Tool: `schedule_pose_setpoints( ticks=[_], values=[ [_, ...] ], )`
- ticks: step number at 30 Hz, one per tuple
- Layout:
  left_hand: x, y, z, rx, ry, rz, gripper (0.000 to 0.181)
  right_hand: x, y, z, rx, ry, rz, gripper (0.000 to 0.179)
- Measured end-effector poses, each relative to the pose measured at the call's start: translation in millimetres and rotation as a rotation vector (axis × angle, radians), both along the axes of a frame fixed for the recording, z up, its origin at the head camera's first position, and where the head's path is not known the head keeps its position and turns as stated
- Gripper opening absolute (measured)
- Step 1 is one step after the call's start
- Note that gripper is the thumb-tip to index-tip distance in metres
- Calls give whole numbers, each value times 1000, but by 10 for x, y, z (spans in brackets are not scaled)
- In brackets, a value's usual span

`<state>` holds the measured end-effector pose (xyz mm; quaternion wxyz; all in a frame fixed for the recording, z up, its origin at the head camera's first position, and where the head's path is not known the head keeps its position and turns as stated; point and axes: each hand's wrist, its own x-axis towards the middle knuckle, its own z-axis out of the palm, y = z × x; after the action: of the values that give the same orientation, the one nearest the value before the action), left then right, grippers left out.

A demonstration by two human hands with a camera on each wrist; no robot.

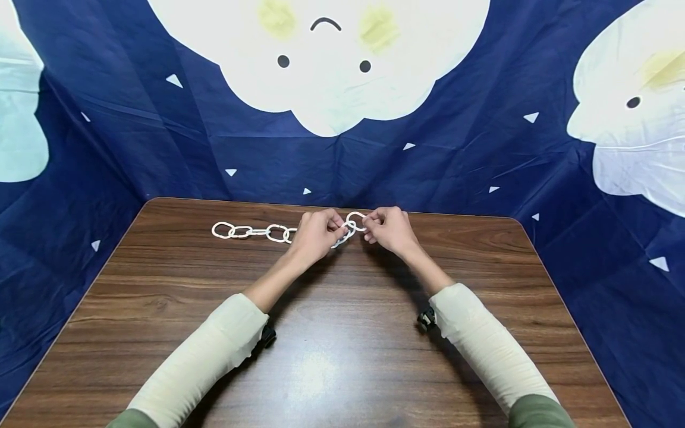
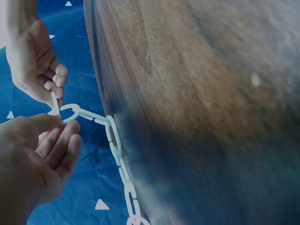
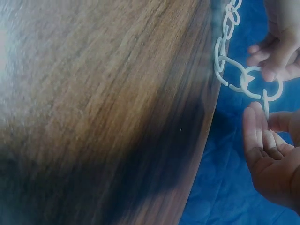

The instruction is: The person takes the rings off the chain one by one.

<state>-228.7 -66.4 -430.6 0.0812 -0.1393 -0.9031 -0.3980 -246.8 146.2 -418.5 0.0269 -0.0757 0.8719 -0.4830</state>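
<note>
A chain of white open links [image 1: 259, 232] lies along the far part of the table, its right end raised between the hands. My left hand [image 1: 316, 235] pinches a link [image 3: 252, 96] near that end between thumb and fingertips. With thumb and fingers, my right hand [image 1: 393, 229] holds the end link [image 3: 266, 108], which hooks through the left hand's link in the right wrist view. Small gaps show in some links there. In the left wrist view, the fingertips of both hands are close together, and the chain [image 2: 113, 133] drapes down to the table edge.
The brown wooden table [image 1: 342, 309] ends just beyond the hands. A dark blue cloth [image 1: 176, 142] with white clouds and small triangles hangs behind and at both sides. Dark wrist devices [image 1: 427, 319] sit under the pale sleeves [image 1: 489, 345].
</note>
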Motion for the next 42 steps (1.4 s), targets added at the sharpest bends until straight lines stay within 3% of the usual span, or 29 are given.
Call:
schedule_pose_setpoints(
  ticks=[6,17,25,35,42],
  values=[
    [15,-19,24,-12,-3,-11,7,12,-38,-10,-80,-71,-45,22],
    [3,-62,26,-32,20,-16,6,9,-27,-54,-118,-96,-149,22],
    [-21,-77,49,5,24,-35,12,47,88,-91,-115,-103,-119,24],
    [-72,-79,88,65,58,-55,13,151,323,-124,-13,-91,-91,22],
    [-71,-67,140,93,54,-59,12,178,496,-167,-5,-116,-89,22]
  ],
)
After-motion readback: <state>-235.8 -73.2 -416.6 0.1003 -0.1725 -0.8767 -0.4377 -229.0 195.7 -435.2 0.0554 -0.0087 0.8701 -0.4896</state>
